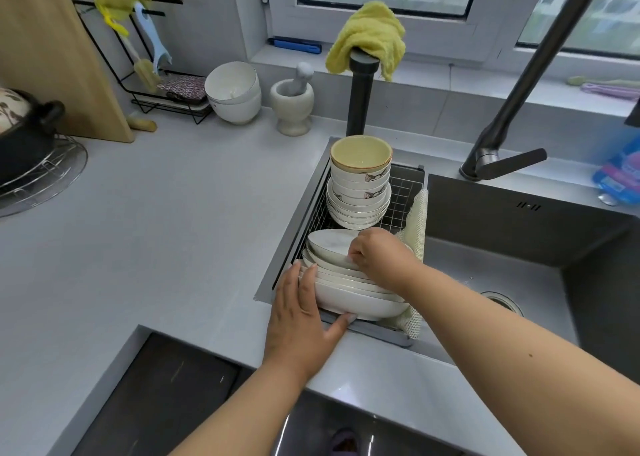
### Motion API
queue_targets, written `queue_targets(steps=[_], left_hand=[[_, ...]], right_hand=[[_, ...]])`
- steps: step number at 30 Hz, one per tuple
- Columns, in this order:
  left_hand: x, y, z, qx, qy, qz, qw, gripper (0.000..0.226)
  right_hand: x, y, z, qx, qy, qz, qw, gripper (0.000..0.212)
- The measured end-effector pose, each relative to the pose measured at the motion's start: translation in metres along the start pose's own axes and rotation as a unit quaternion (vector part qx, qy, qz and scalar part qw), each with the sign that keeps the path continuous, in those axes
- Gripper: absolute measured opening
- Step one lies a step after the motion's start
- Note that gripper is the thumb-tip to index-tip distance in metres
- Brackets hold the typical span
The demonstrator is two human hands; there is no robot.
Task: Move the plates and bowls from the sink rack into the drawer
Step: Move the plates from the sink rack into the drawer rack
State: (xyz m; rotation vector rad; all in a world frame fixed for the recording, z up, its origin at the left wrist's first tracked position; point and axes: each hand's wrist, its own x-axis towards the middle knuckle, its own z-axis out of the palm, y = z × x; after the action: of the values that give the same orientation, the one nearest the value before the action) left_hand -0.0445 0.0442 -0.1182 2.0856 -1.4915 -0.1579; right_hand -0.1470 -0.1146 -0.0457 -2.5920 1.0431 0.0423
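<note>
White plates (346,275) lie stacked, leaning, in the rack (403,192) at the sink's left end, centre of the frame, with the bowls (360,185) piled just behind them toward the upper middle. The left hand (304,313) presses its straight fingers against the stack's left side, thumb under the lowest plate's rim. The right hand (377,258) curls over the stack's top and seems to pinch the uppermost plate's edge. The step looks like gathering the plates for a first lift; nothing has left the rack. Next calls for a firm two-handed hold beneath the stack, then carrying it to the open drawer (166,396) at lower left.
</note>
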Motion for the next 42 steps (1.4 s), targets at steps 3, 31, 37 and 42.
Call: queue_targets(steps=[3, 31, 37, 42], left_hand=[[0.0, 0.0, 0.0, 0.001, 0.0, 0.001, 1.0, 0.089], [0.0, 0.0, -0.001, -0.002, -0.008, -0.004, 1.0, 0.09], [-0.001, 0.002, -0.003, -0.012, -0.017, -0.007, 1.0, 0.091], [-0.004, 0.0, -0.011, -0.042, -0.025, -0.017, 0.999, 0.1]], right_hand=[[-0.001, 0.002, -0.002, -0.033, 0.049, -0.026, 0.998, 0.025], [0.039, 0.023, 0.002, -0.061, 0.439, 0.025, 0.896, 0.064], [0.026, 0.026, -0.006, -0.05, 0.543, 0.009, 0.838, 0.064], [0.0, 0.018, -0.031, -0.036, 0.617, -0.033, 0.785, 0.06]])
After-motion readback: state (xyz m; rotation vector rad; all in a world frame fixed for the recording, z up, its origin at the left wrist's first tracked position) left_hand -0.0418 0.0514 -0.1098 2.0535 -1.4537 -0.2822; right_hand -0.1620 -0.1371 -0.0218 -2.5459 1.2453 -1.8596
